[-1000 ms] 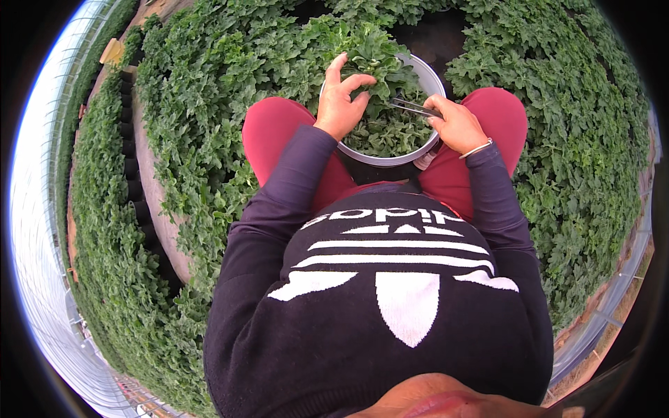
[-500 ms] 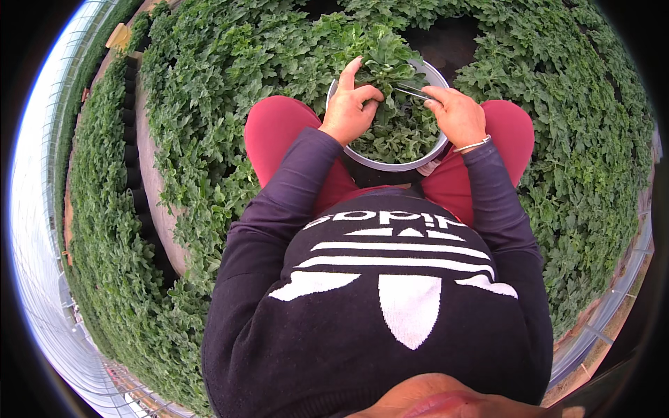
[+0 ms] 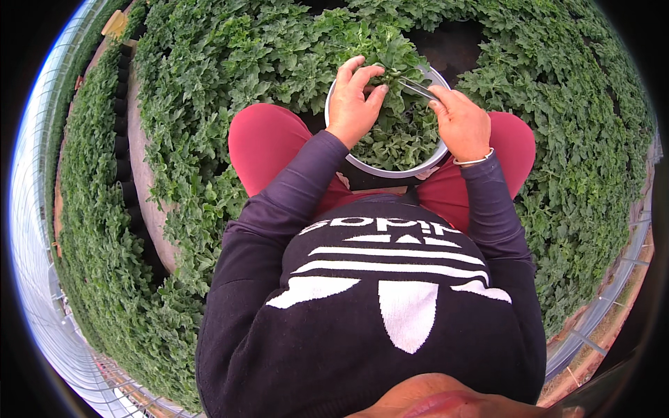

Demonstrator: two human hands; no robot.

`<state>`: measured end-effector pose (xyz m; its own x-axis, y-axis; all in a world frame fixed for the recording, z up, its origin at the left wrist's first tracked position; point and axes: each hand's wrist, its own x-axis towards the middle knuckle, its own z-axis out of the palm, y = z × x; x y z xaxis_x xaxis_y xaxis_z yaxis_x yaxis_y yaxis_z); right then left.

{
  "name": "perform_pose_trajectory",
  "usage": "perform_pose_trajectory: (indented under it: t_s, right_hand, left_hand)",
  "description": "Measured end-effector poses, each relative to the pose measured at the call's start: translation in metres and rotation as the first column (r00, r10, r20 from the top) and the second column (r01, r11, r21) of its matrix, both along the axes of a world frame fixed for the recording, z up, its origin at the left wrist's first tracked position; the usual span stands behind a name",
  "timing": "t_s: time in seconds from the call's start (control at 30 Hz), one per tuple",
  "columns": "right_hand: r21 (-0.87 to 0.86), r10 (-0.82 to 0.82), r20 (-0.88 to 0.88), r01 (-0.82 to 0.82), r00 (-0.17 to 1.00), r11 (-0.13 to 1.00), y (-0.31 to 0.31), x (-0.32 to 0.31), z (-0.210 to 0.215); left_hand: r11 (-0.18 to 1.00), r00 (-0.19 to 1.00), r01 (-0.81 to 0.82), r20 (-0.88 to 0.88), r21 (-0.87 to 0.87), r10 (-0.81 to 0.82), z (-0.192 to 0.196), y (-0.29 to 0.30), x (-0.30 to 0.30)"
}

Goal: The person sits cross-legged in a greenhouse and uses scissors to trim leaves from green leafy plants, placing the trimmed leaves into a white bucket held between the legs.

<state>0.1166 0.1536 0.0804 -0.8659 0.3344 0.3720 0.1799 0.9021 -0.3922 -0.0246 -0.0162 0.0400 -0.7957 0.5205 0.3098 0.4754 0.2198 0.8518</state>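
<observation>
A pair of thin metal tweezers (image 3: 420,89) is gripped in my right hand (image 3: 463,125), its tips pointing left into a leafy green shoot (image 3: 394,64). My left hand (image 3: 352,103) reaches to the same shoot from the other side. Its thumb and fingers are apart, the fingertips at the leaves; whether they touch the stem is hard to see. Below both hands, between my knees, stands a round bucket with a pale rim (image 3: 390,171). Loose green leafy sprigs (image 3: 398,143) lie inside it.
Dense leafy plants (image 3: 230,63) surround me on all sides. A dark gap (image 3: 451,49) opens in them beyond the bucket. To the left run a pale strip of ground (image 3: 148,188) and a row of black pots (image 3: 122,132). My bent knees (image 3: 268,143) flank the bucket.
My left thumb and fingers have spread apart from a more closed pose. My right hand has shifted slightly right and nearer to me, and the tweezers now slant more steeply.
</observation>
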Motion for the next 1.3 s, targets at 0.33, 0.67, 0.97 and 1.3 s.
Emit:
perform_pose_trajectory:
  t_s: [0.33, 0.67, 0.97, 1.3]
  right_hand:
    - [0.106, -0.044, 0.181, 0.025, 0.982, 0.994, 0.002, -0.010, 0.006]
    - [0.057, 0.030, 0.291, -0.049, 0.956, 0.997, -0.001, -0.011, 0.025]
    - [-0.061, 0.059, 0.176, -0.049, 0.983, 0.997, 0.009, -0.016, 0.038]
    - [-0.068, 0.098, 0.196, -0.086, 0.976, 0.994, 0.016, -0.021, 0.015]
  left_hand:
    - [0.971, 0.988, 0.113, -0.082, -0.211, -0.132, 0.025, -0.003, -0.019]
    - [0.912, 0.902, -0.020, -0.401, -0.411, -0.161, 0.046, 0.011, -0.032]
    - [0.928, 0.971, 0.099, -0.171, -0.358, -0.169, 0.036, 0.010, -0.036]
    - [0.930, 0.961, 0.161, -0.164, -0.329, -0.224, 0.038, 0.008, -0.034]
